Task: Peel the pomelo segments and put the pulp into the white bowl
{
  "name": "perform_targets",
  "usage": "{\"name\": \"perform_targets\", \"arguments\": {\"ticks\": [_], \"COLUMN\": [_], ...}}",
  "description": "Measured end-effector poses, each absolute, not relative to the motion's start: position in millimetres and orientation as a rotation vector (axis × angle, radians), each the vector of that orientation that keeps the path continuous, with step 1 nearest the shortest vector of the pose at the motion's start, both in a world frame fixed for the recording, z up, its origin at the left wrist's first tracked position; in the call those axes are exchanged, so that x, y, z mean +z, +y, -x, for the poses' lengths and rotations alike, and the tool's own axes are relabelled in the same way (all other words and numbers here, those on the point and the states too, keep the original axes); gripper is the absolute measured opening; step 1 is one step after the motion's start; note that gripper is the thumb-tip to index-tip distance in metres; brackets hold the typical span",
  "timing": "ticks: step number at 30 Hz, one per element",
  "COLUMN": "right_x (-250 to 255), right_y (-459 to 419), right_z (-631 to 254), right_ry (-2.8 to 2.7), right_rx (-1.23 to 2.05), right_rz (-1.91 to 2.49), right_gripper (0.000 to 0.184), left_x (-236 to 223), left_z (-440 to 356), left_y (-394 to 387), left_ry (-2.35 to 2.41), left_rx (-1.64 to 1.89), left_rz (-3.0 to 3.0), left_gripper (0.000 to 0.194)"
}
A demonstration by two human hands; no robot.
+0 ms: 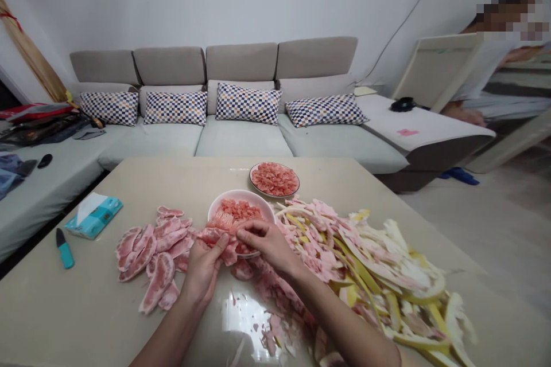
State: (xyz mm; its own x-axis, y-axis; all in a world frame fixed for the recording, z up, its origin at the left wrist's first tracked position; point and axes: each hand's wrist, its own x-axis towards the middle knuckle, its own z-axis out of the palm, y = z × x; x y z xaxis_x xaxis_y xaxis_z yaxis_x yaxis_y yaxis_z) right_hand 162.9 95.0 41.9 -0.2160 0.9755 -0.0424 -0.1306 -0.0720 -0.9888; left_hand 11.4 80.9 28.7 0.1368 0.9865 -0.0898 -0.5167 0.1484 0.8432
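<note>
A pink pomelo segment [215,235] is held between my two hands over the near side of a white bowl [263,206]. My left hand [204,266] grips it with thumb and fingers from the left. The fingers of my right hand [269,245] are pinched at its right end, by the bowl's rim. Loose red pomelo pulp [243,209] lies in the bowl. To the left rests a pile of pomelo segments [160,252] with pale skin on them. Behind the bowl stands a dark-rimmed plate [275,194] covered with more pulp pieces.
A big heap of yellow and white pomelo peel [379,269] spreads over the table's right side. A knife with a teal handle [65,252] and a blue tissue pack [95,217] lie at the left. Beyond the table stands a sofa [241,136]; a person [486,80] sits far right.
</note>
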Motion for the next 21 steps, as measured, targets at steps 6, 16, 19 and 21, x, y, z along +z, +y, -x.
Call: {"name": "perform_targets", "arguments": {"ticks": [6, 16, 19, 21], "right_x": [30, 30, 31, 31], "right_y": [99, 102, 102, 102], "right_z": [-160, -159, -161, -163], "right_ry": [-0.895, -0.678, -0.687, -0.707], "right_rx": [1.709, 1.962, 1.969, 1.964], "right_rz": [0.923, 0.675, 0.679, 0.691], "right_gripper": [0.032, 0.029, 0.029, 0.028], "left_x": [29, 32, 30, 29], "left_z": [-13, -14, -13, -13], "left_y": [78, 75, 76, 77], "left_ry": [0.792, 0.801, 0.818, 0.831], "left_rx": [1.294, 1.314, 1.309, 1.296], "left_rz": [-0.72, -0.693, -0.726, -0.75], "left_gripper": [0.026, 0.027, 0.028, 0.03]}}
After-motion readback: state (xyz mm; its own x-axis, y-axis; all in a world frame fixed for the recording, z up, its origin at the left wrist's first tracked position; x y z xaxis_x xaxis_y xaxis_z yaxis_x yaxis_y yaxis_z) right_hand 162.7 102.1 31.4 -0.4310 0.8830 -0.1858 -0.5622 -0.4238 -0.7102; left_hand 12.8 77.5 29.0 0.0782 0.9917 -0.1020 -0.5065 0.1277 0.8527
